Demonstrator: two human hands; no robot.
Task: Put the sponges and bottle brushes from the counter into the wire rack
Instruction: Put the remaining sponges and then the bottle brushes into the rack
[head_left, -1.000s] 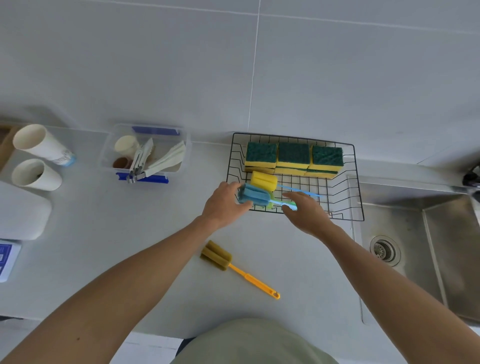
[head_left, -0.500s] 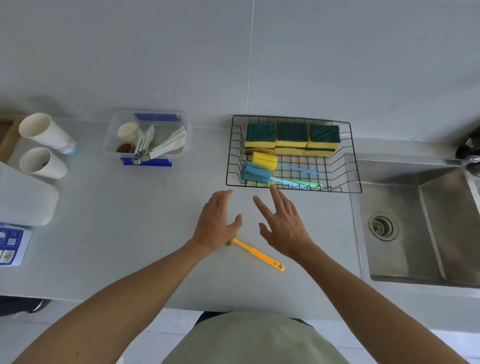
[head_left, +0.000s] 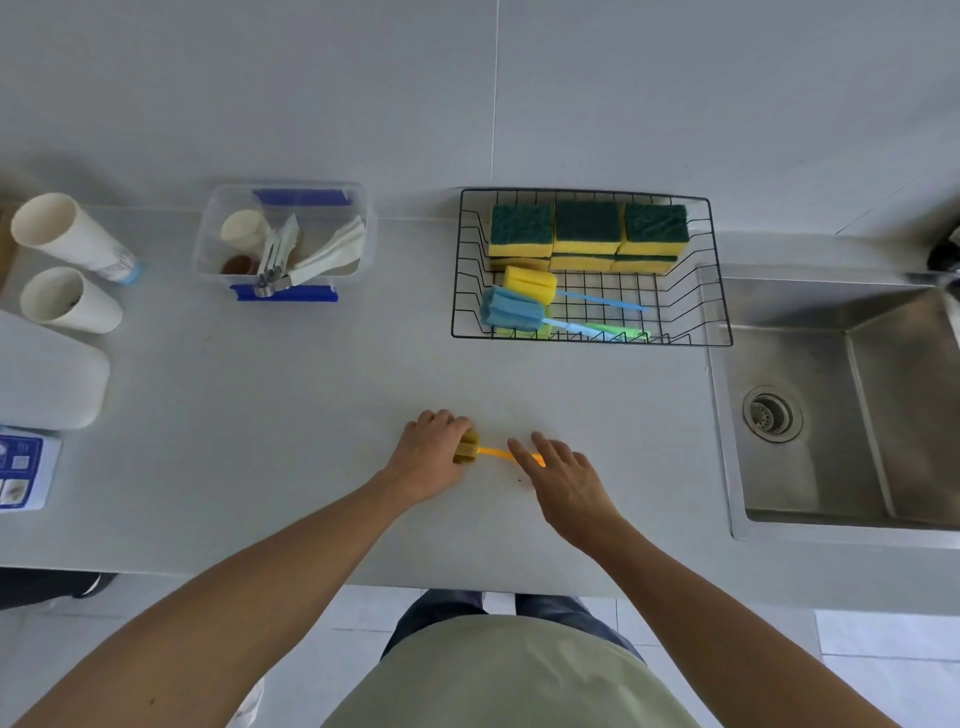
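No writing can be read anywhere. On the desk, the wire rack is filled with green-topped yellow sponges and bottle brushes. The orange brush lies near the front edge; its head is clasped by the left hand, its handle partly hidden beneath the loosely spread right hand.

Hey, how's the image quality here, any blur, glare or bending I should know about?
Head view: soft, even light with faint shadows; the orange brush handle smears with motion blur between the left hand and right hand; wide-angle bending skews the wire rack and sink; mild sheen on the steel.
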